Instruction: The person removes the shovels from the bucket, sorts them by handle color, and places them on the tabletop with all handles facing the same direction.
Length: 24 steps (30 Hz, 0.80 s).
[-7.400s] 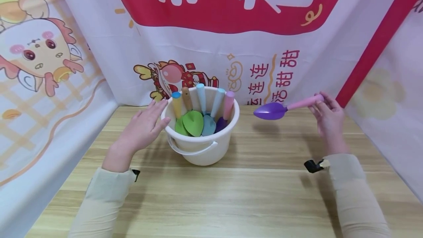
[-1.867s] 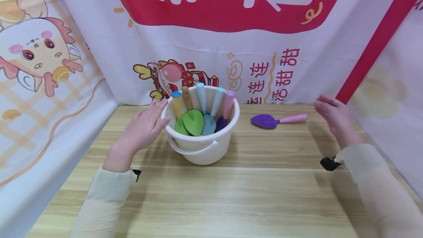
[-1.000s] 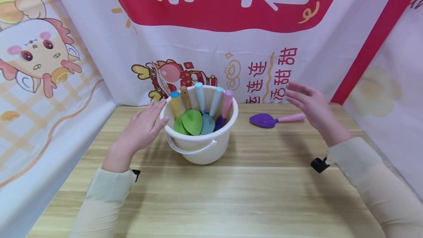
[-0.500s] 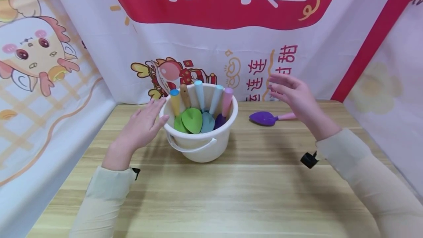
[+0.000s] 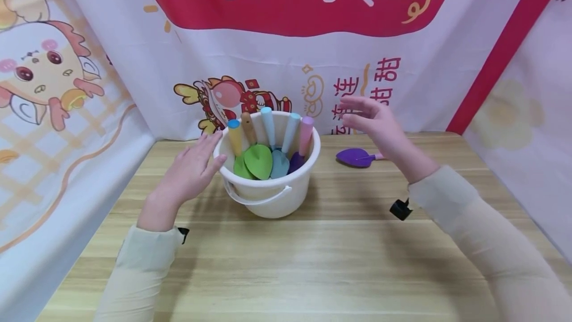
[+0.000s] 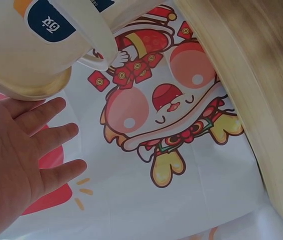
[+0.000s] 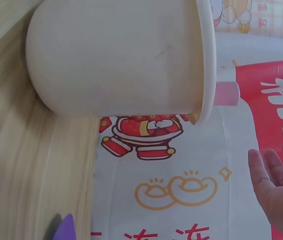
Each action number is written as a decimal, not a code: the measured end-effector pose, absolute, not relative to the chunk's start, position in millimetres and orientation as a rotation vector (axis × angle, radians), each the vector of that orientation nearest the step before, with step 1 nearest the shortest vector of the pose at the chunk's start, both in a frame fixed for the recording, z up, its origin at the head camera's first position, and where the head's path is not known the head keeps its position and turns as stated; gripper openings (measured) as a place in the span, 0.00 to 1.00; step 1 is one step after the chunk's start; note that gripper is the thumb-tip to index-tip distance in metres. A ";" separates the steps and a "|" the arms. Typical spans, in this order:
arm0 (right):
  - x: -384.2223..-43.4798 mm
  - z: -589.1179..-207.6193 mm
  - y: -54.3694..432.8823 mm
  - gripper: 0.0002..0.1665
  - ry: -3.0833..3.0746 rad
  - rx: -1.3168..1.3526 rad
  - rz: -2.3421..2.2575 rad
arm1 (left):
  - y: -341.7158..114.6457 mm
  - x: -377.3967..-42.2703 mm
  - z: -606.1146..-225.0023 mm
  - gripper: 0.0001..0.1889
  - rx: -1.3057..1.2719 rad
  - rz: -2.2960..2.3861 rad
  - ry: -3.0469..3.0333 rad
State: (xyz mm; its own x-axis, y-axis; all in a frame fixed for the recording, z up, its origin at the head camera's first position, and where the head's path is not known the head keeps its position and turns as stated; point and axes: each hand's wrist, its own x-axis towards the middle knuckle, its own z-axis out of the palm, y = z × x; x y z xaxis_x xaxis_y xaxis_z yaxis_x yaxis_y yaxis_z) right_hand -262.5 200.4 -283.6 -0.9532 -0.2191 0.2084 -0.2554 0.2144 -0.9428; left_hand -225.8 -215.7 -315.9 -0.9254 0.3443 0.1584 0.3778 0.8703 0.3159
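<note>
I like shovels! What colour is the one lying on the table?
The shovel has a purple blade; the head view shows it best.

My head cam looks fwd and down over the table point(image 5: 313, 262) from mid range. L wrist cam sits close, facing the backdrop point(image 6: 181, 165) past the bucket point(image 6: 26, 60). R wrist cam, also close, sees the bucket point(image 7: 116, 60) side-on. All three share bucket point(image 5: 268, 198) and backdrop.
</note>
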 end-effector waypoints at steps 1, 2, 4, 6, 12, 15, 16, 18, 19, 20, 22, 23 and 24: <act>-263.7 -284.2 198.3 0.29 -2.421 0.482 1.896 | -216.0 -225.4 -315.8 0.36 -0.569 -0.526 -2.942; -264.9 -284.7 196.2 0.29 -2.414 0.492 1.904 | -216.1 -225.0 -315.6 0.36 -0.570 -0.522 -2.939; -266.1 -285.0 191.9 0.28 -2.412 0.503 1.910 | -216.3 -224.7 -315.3 0.36 -0.569 -0.520 -2.936; -267.8 -285.4 187.6 0.28 -2.405 0.526 1.935 | -216.4 -224.9 -315.2 0.36 -0.570 -0.519 -2.936; -270.8 -283.9 173.1 0.28 -2.458 0.598 1.902 | -216.8 -225.3 -315.4 0.36 -0.559 -0.512 -2.942; -270.7 -282.6 167.2 0.28 -2.483 0.639 1.856 | -216.5 -224.8 -315.0 0.36 -0.558 -0.507 -2.943; -270.7 -282.5 165.5 0.28 -2.481 0.650 1.852 | -216.2 -224.5 -314.7 0.36 -0.558 -0.507 -2.944; -271.1 -282.4 162.7 0.28 -2.471 0.666 1.855 | -215.7 -223.6 -313.9 0.36 -0.559 -0.509 -2.948; -271.6 -282.6 161.6 0.28 -2.467 0.669 1.860 | -215.8 -223.3 -313.7 0.36 -0.559 -0.510 -2.950; -271.7 -282.6 160.6 0.28 -2.464 0.665 1.866 | -215.7 -223.0 -313.4 0.36 -0.557 -0.509 -2.951; -272.4 -283.2 159.1 0.27 -2.454 0.656 1.886 | -215.1 -222.0 -312.5 0.36 -0.559 -0.513 -2.952; -272.7 -283.5 158.5 0.27 -2.455 0.655 1.887 | -214.9 -221.7 -312.3 0.36 -0.559 -0.512 -2.953; -272.9 -283.6 157.9 0.27 -2.459 0.655 1.885 | -214.9 -221.5 -312.4 0.36 -0.559 -0.512 -2.952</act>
State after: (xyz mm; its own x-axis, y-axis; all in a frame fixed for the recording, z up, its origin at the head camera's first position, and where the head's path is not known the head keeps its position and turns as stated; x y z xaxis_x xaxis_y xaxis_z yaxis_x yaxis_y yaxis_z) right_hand -272.9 157.9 -283.6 -0.9142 -0.3358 0.2268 -0.3062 0.2060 -0.9294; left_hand -221.5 -214.9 -312.4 -0.9285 0.3388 0.1518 0.3702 0.8765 0.3077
